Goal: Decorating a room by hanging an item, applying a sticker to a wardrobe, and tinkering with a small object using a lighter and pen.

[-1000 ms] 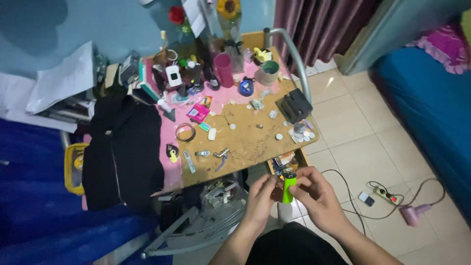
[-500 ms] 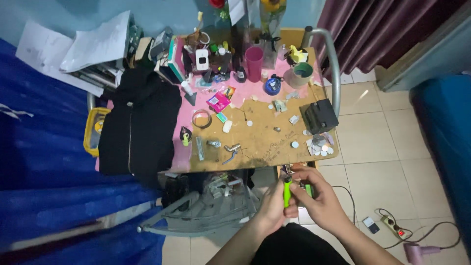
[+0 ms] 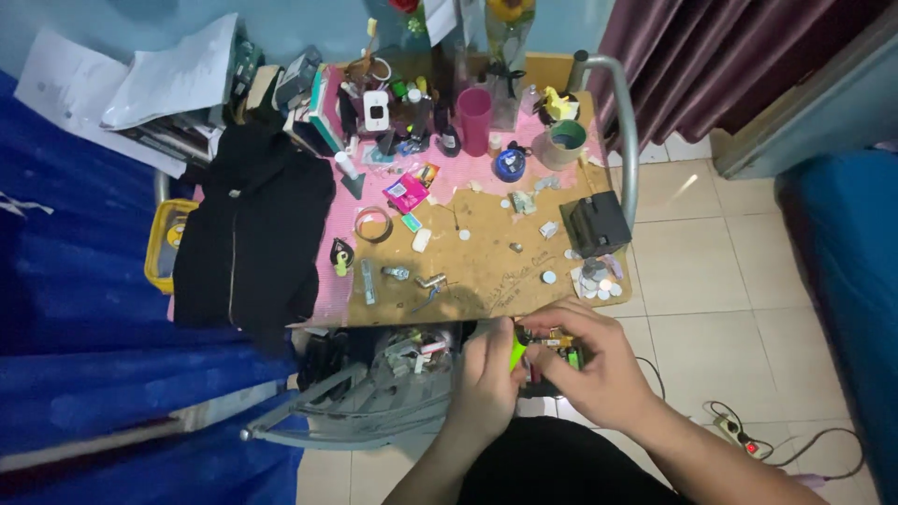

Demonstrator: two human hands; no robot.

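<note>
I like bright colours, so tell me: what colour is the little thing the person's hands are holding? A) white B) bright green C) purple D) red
B: the small object pinched between the left hand and the right hand is bright green.

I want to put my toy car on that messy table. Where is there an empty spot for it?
The best bare patch on the table is the brown middle, between the small white oval and the black box; only tiny bits lie there. The back row by the pink cup is packed, and the black jacket covers the left side.
</note>
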